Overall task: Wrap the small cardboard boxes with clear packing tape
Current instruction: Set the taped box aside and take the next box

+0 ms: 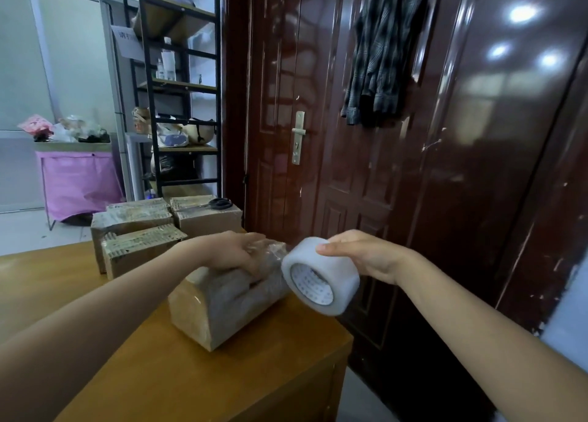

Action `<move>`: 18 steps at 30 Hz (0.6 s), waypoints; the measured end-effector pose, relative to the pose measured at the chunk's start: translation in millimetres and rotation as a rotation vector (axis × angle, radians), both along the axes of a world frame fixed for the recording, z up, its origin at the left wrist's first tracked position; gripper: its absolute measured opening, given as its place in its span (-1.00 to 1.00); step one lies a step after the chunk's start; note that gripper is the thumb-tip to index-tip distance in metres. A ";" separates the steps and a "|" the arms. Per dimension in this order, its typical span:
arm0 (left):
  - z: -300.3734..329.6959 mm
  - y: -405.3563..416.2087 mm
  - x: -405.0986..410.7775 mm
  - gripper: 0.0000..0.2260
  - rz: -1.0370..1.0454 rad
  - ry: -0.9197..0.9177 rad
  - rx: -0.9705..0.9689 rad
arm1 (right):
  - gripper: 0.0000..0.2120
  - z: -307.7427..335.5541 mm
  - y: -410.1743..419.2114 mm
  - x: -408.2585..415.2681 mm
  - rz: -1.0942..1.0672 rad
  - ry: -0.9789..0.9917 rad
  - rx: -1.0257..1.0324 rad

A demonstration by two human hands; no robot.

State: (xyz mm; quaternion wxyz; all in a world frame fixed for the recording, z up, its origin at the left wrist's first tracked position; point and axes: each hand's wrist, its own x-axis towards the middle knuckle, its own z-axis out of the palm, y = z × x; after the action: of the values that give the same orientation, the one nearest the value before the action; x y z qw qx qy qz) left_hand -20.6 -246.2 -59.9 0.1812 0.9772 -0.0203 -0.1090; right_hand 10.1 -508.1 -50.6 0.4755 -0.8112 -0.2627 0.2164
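While two hands (229, 251) (366, 256) tape one box (219, 303), one roll (319, 276), four stacked boxes (140, 230)

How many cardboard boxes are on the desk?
5, possibly more hidden: one under the left hand at, and four stacked behind at.

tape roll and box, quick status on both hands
Left hand presses flat on small brown cardboard box. Right hand grips white clear-tape roll, strip stretched to box. Black scissors behind, not obstructing.
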 end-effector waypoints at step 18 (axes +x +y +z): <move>-14.5 21.8 -6.5 -0.11 0.082 -0.162 0.452 | -0.62 -0.2 107.8 19.0 -0.289 -0.093 0.551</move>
State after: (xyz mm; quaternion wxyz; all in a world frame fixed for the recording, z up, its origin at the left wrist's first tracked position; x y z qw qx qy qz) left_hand -27.1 -224.4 -74.4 -0.0401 0.9984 0.0299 -0.0248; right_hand 29.1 -400.3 -50.8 0.6908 -0.6897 -0.2150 0.0299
